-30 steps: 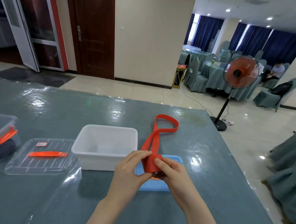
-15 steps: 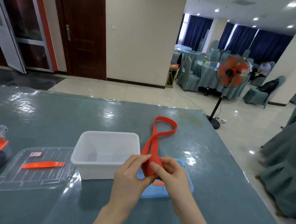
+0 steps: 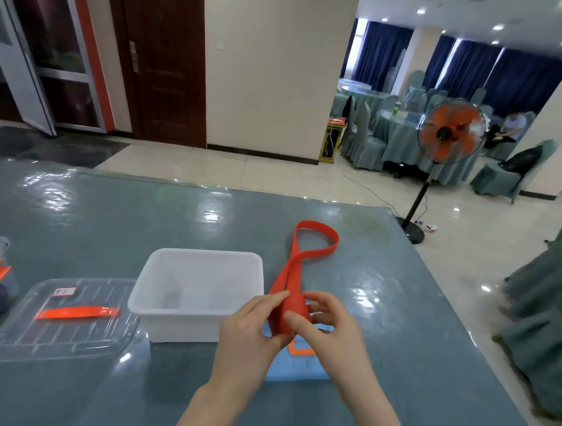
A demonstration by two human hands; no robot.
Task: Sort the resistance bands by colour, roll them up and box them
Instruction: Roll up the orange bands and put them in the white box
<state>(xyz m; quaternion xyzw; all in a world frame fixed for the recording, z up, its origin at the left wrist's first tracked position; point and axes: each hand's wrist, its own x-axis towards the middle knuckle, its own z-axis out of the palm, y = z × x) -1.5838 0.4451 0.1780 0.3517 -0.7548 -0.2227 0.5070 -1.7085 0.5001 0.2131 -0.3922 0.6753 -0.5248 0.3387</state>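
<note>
Both hands, left hand (image 3: 249, 329) and right hand (image 3: 325, 330), grip the red resistance band's (image 3: 290, 279) rolled end. Its loop lies on the counter (image 3: 108, 222) beside the white box (image 3: 199, 293).

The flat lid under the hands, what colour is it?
Light blue plastic lid with an orange clasp, head view.

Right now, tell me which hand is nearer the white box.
Left. The left hand grips the red band just beside the near right corner of the white box; the right hand holds the roll's other side, farther right.
</note>
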